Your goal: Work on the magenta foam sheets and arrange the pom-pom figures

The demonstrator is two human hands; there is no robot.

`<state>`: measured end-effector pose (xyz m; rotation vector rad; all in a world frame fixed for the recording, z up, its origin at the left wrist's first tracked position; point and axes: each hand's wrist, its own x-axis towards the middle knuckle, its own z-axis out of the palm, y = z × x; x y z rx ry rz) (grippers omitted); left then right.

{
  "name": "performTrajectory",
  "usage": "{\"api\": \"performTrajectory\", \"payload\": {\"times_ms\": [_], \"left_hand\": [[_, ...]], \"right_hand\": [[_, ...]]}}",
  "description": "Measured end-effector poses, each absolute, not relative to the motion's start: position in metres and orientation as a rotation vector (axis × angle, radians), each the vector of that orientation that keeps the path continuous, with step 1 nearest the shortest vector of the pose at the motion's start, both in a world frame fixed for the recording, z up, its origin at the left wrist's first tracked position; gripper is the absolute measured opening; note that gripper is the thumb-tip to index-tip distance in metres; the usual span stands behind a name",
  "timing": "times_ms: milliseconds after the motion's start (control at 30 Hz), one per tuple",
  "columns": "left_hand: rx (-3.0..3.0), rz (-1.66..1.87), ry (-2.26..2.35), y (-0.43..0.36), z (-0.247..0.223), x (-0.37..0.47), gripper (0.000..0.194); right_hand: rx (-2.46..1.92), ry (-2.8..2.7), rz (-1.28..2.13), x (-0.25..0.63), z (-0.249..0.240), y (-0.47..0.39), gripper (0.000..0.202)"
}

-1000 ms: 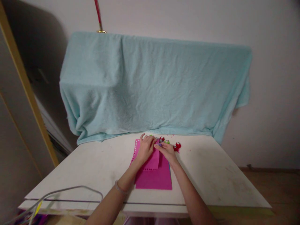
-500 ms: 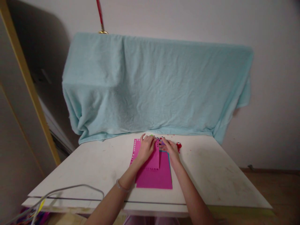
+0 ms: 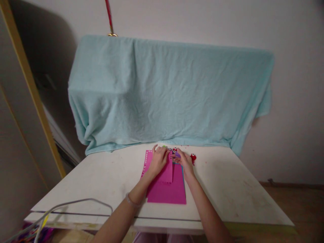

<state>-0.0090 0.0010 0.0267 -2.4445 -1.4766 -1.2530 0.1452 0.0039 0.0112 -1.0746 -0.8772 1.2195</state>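
A magenta foam sheet (image 3: 165,192) lies on the white table (image 3: 227,189), with a blue sheet edge (image 3: 185,189) showing under its right side. A smaller pink piece (image 3: 167,173) with a punched edge is folded over on top of it. My left hand (image 3: 158,160) presses flat on that pink piece, fingers spread. My right hand (image 3: 185,162) rests beside it at the fold's top edge, fingertips touching the pink piece. Small red and green googly-eyed pom-pom figures (image 3: 193,157) sit just beyond my hands.
A pale blue towel (image 3: 169,91) drapes a bulky thing at the table's back. A grey cable (image 3: 76,204) loops over the front left corner. A wooden frame (image 3: 30,87) stands at left. A red cord (image 3: 109,17) hangs above.
My right hand has slid a little toward the far end of the fold and nearer the pom-pom figures. The left hand stays pressed on the pink piece.
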Motion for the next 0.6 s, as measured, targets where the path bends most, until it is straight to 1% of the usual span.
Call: {"api": "performTrajectory", "payload": {"times_ms": [100, 467, 600], "left_hand": [[-2.445, -1.252, -1.485, 0.0008, 0.0265, -0.0088, 0.019], [-2.456, -1.265, -1.483, -0.0011, 0.0292, -0.0081, 0.021], [-2.458, -1.258, -1.488, -0.0017, 0.0300, -0.0079, 0.021]], "right_hand": [[-1.097, -0.849, 1.225, 0.1452, 0.0141, 0.0026, 0.042], [-1.182, -0.776, 1.314, 0.1495, 0.0162, 0.0013, 0.054], [-1.177, -0.834, 1.281, 0.1505, 0.0138, 0.0004, 0.057]]}}
